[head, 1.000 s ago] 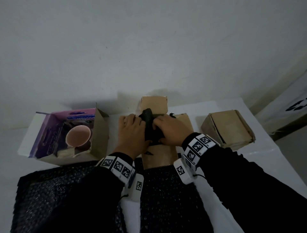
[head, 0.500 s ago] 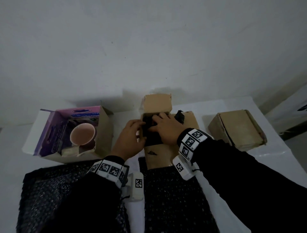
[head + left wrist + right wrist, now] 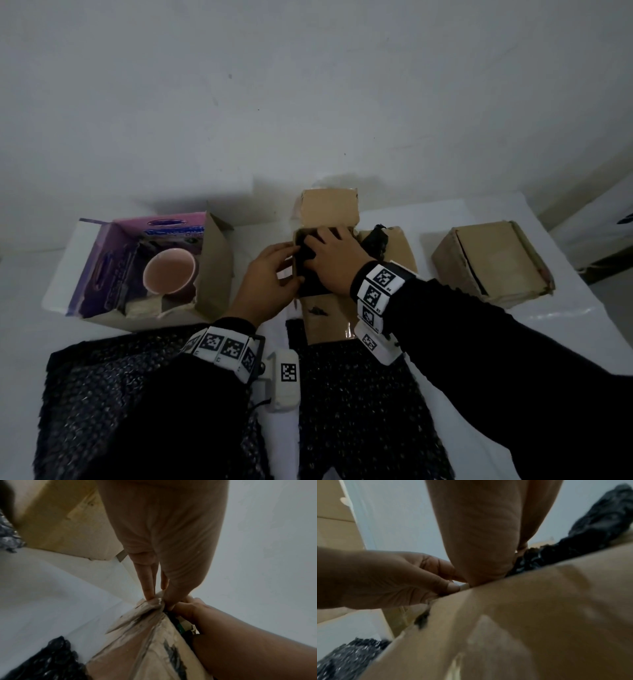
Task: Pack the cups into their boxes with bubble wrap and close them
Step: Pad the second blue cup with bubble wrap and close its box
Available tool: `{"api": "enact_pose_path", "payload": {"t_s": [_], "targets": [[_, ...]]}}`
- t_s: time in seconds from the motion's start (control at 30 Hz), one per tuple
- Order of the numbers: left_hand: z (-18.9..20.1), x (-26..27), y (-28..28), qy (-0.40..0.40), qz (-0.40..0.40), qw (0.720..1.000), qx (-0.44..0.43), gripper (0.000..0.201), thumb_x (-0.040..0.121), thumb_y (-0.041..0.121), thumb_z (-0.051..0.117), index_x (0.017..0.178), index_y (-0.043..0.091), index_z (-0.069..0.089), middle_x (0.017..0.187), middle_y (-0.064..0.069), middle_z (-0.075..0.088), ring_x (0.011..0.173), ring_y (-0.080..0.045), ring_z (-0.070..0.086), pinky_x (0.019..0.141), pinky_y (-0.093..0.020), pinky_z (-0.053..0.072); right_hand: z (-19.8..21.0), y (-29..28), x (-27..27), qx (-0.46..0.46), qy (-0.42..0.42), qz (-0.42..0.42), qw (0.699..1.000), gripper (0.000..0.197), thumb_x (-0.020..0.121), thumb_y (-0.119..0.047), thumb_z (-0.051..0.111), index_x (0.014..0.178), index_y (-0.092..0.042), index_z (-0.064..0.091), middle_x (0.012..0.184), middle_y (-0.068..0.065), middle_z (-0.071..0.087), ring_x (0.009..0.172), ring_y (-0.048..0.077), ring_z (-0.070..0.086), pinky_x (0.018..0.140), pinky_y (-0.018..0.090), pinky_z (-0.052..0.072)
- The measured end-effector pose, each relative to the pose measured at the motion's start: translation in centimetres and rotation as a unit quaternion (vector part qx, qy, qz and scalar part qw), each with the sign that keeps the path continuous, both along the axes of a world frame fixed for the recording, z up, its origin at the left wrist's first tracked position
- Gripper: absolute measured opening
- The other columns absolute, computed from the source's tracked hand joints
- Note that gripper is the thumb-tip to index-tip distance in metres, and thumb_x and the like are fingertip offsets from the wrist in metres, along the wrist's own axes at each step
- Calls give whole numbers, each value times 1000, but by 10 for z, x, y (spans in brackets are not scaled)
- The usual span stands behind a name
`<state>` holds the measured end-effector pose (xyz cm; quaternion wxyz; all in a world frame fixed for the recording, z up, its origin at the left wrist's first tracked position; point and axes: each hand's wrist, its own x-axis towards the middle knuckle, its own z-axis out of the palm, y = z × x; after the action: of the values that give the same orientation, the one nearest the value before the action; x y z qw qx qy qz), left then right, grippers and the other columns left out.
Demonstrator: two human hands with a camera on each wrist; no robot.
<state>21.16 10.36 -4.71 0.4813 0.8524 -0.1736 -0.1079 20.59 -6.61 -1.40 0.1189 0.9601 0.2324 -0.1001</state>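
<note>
A brown box (image 3: 325, 325) stands open in the middle of the white table, its back flap upright. Inside lies a bundle of black bubble wrap (image 3: 310, 284); whatever it wraps is hidden. My right hand (image 3: 335, 260) presses down on the bundle with spread fingers. My left hand (image 3: 267, 284) pinches the box's left wall near the front corner, as the right wrist view shows (image 3: 393, 581). A tail of black wrap (image 3: 376, 240) lies over the right flap. A pink cup (image 3: 169, 274) sits unwrapped in an open purple box (image 3: 102, 267) at the left.
A shut brown box (image 3: 493, 260) rests on the table at the right. Two sheets of black bubble wrap (image 3: 102, 394) (image 3: 359, 411) lie flat along the near edge under my forearms. A white wall rises just behind the boxes.
The black bundle has gone from above the box down into it. My right hand pushed in after it, and my left hand left the bundle for the box's left wall.
</note>
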Motion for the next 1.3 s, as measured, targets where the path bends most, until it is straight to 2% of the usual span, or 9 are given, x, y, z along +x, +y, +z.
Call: {"api": "enact_pose_path", "payload": {"t_s": [0.13,0.27,0.43,0.53,0.63,0.8,1.0,1.17,1.3], "targets": [[1,3,0,-54,-31,996,68,58,84,9,73,138,9,53,139,-9,47,119,-21,56,101,-20,42,3,-8,7,116,79,-29,990,36,94,-26,51,130,-24,56,132,6,52,119,29,44,95,43,41],[-3,2,4,-12,-33,999,28,59,85,14,73,140,14,50,137,-6,49,115,-19,59,94,-8,44,5,-19,3,325,112,-111,932,40,85,-10,56,124,-19,50,106,7,65,92,27,62,79,43,53],[-8,0,11,87,5,994,-59,70,75,34,78,137,19,49,131,5,56,111,-12,62,91,-26,55,-7,-20,9,189,87,-61,976,47,90,-18,54,136,-28,53,134,4,51,122,27,42,100,46,38],[-9,-2,12,97,0,992,-76,68,72,40,75,134,21,53,132,4,58,114,-13,62,91,-34,56,-10,-16,9,77,33,-50,995,39,96,-37,47,134,-38,52,136,4,39,127,31,29,103,47,29],[-9,-2,11,109,8,991,-74,69,73,41,74,134,17,54,129,3,59,114,-12,61,93,-34,55,-9,-9,14,39,33,-49,998,36,96,-38,46,131,-37,55,140,6,38,128,32,29,102,48,29],[-13,-8,11,132,43,984,-113,53,79,28,77,127,16,56,122,0,64,110,-9,64,94,-35,55,8,-25,23,279,140,-52,949,36,87,-15,55,119,-26,66,119,-1,63,109,24,52,88,40,45],[-10,-13,10,127,43,982,-137,38,84,18,75,119,21,58,121,-3,64,108,-9,65,91,-31,56,-10,-10,6,89,109,-27,990,33,96,-40,45,124,-40,62,145,1,32,125,30,28,100,50,29],[-5,-12,9,114,27,987,-111,36,85,19,74,118,24,61,123,0,62,113,-13,62,94,-32,54,-13,-16,2,231,69,-6,971,27,91,-30,59,116,-26,68,131,4,50,115,27,42,96,43,39],[1,-8,6,-98,-18,989,105,24,85,28,73,109,24,72,138,-5,47,122,-18,48,99,-29,42,0,-43,-6,321,11,-58,945,21,90,-43,61,87,-24,70,96,-2,58,91,18,50,78,38,43]]}}
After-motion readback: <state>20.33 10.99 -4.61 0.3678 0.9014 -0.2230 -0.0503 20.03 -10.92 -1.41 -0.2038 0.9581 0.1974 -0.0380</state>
